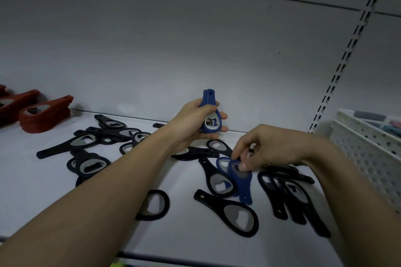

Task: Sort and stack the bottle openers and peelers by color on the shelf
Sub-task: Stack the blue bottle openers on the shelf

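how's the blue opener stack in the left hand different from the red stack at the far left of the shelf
The blue stack is held upright off the shelf by the left hand, handles pointing up; the red stack lies flat on the shelf, untouched. The blue stack is only a few openers thick; the red stack is clearly taller, with many layers. Both hold same-colour openers of the same teardrop shape with a metal insert.

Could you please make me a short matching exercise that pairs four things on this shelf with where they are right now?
Things:
1. small blue opener stack
2. single blue opener
3. red opener stacks
4. white perforated basket

Places:
A. far left of the shelf
B. pinched by the right hand
C. far right of the shelf
D. held up in the left hand

Pairs: 1-D, 2-B, 3-A, 4-C
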Available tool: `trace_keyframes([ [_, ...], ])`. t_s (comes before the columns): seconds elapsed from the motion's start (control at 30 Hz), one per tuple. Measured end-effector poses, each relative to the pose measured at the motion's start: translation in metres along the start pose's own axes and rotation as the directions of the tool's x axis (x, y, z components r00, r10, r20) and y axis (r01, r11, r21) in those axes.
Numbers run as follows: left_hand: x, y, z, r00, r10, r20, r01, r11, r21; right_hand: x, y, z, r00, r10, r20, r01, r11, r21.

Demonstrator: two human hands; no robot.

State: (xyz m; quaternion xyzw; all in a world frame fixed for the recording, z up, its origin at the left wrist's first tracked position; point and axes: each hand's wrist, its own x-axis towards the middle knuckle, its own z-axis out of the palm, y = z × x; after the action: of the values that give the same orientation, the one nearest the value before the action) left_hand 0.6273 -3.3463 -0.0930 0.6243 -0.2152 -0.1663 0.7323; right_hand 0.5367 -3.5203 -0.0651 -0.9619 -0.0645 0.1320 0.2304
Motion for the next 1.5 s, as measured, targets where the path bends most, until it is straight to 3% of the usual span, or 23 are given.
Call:
trace_keyframes([
  [0.23, 0.001, -0.001, 0.0, 0.999, -0.032, -0.001, 0.032, 0.998, 0.051, 0.004, 0.003, 0.002, 1.0, -0.022, -0.021, 0.021, 0.999, -0.031],
  [0.37, 0.002, -0.003, 0.0, 0.999, -0.046, 0.006, 0.046, 0.998, 0.054, -0.001, 0.005, -0.004, 0.998, -0.052, -0.041, 0.061, 0.966, 0.25],
  [0.5, 0.004, -0.003, -0.002, 1.0, -0.031, -0.005, 0.031, 0.999, 0.03, -0.001, 0.013, -0.006, 0.988, -0.064, -0.137, 0.114, 0.911, 0.395],
  [0.7, 0.004, -0.003, -0.001, 0.999, -0.033, -0.043, 0.033, 0.999, 0.003, 0.009, 0.008, -0.003, 0.952, 0.063, -0.3, 0.216, 0.56, 0.8],
  [0.77, 0.004, -0.002, 0.001, 1.0, -0.017, 0.008, 0.017, 1.0, -0.006, 0.014, 0.002, 0.001, 0.937, 0.109, -0.333, 0.262, 0.415, 0.871],
  [0.83, 0.002, -0.001, 0.005, 0.998, 0.01, 0.066, -0.01, 1.0, 0.007, 0.02, -0.002, 0.006, 0.935, 0.149, -0.321, 0.257, 0.34, 0.905],
  [0.9, -0.001, -0.002, 0.008, 0.996, 0.037, 0.082, -0.04, 0.999, 0.031, 0.022, -0.006, 0.011, 0.945, 0.158, -0.287, 0.213, 0.37, 0.904],
  [1.03, 0.002, -0.006, 0.004, 0.996, 0.076, 0.052, -0.081, 0.992, 0.101, 0.022, -0.007, 0.015, 0.916, 0.168, -0.364, 0.125, 0.744, 0.657],
  [1.13, 0.003, -0.004, 0.002, 0.997, 0.081, 0.004, -0.081, 0.995, 0.056, 0.018, -0.003, 0.012, 0.907, 0.127, -0.401, 0.072, 0.892, 0.446],
  [1.33, 0.005, -0.002, -0.005, 0.998, 0.059, -0.031, -0.058, 0.997, 0.048, 0.007, -0.005, 0.007, 0.994, -0.01, -0.11, 0.011, 1.0, 0.007],
  [1.5, 0.006, -0.006, -0.006, 1.0, 0.012, 0.013, -0.014, 0.991, 0.133, 0.015, -0.004, 0.017, 0.992, 0.012, -0.123, -0.028, 0.992, -0.127],
])
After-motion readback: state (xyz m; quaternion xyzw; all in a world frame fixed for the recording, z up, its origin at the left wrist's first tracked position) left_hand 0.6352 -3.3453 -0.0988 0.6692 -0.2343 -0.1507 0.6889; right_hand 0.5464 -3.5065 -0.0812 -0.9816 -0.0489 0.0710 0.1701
